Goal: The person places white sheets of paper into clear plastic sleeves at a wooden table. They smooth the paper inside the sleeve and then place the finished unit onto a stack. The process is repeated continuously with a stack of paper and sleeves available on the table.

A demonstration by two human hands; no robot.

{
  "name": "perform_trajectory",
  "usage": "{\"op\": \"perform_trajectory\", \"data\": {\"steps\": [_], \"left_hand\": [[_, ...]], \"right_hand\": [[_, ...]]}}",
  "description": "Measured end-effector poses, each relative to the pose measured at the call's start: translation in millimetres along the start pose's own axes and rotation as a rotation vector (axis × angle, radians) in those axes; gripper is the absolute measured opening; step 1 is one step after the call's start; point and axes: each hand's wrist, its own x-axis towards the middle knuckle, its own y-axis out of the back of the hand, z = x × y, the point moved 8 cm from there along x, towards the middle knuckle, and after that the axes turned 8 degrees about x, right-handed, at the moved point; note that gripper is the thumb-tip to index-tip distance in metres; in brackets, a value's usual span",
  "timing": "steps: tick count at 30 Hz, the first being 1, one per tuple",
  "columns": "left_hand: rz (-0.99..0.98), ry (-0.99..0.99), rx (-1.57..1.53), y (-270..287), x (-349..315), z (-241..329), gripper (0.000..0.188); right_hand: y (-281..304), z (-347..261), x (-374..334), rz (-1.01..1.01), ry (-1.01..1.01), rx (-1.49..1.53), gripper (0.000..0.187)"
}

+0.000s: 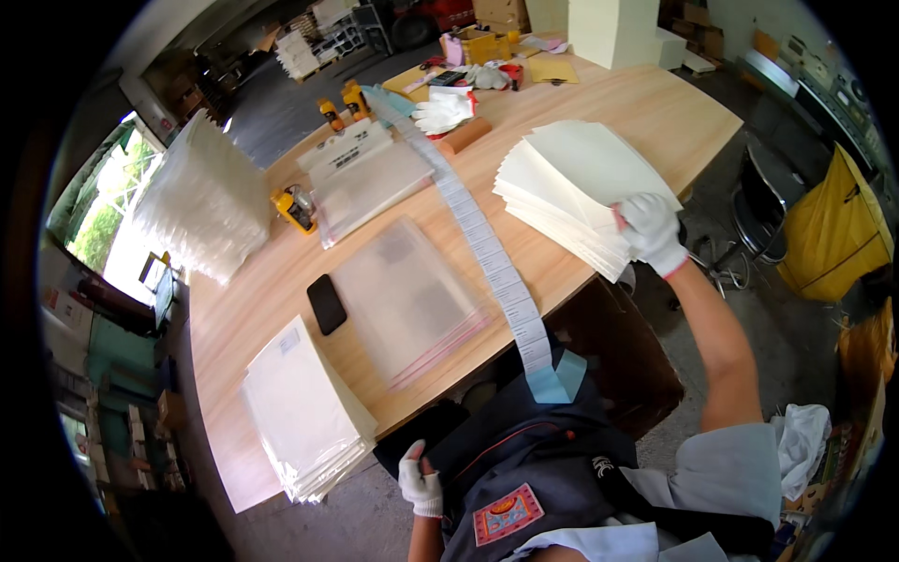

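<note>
My right hand [653, 232], in a white knit glove with bare fingertips, is closed on the near right corner of a fanned stack of cream paper sheets [585, 173]. My left hand [421, 482], gloved the same way, hangs by my apron below the table's front edge. Its fingers are loosely bent and apart, with nothing visible in them. Between the hands, a long strip of printed labels [492, 262] runs across the table and over the front edge to my lap. Left of the strip lies a pile of clear plastic bags [412, 300].
A black phone [326, 304] lies beside the bags. Cream sheets in clear sleeves [304, 412] form a stack at the front left. A tall plastic-wrapped bundle [206, 197] stands at the left edge. Farther back are yellow bottles [330, 114] and white gloves [445, 110]. A chair [757, 206] stands right.
</note>
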Motion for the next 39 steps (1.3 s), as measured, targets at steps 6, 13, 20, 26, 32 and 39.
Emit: {"op": "perform_trajectory", "data": {"steps": [6, 13, 20, 26, 32, 39], "left_hand": [[0.087, -0.35, 0.106, 19.9, 69.3, 90.9, 0.027], [-0.029, -0.198, 0.583, 106.3, 180.3, 34.7, 0.032], [-0.28, 0.341, 0.891, 128.0, 155.9, -54.8, 0.056], [-0.219, 0.426, 0.909, 126.4, 150.8, -74.1, 0.058], [0.09, -0.043, 0.541, 92.0, 179.4, -1.7, 0.046], [-0.457, -0.039, 0.664, -59.1, 193.2, 35.4, 0.029]], "right_hand": [[38.7, -57.3, -42.2, 0.054, -0.003, 0.04, 0.012], [-60.8, 60.2, -202.6, 0.01, -1.619, 1.529, 0.039], [-75.0, 105.7, -176.4, 0.249, -1.515, 1.512, 0.028], [-50.8, 101.7, -132.1, 0.37, -1.281, 1.38, 0.016], [-31.1, 35.3, -101.3, 0.392, -1.311, 1.642, 0.034], [-53.6, -72.7, -111.4, -0.341, -1.286, 1.812, 0.047]]}}
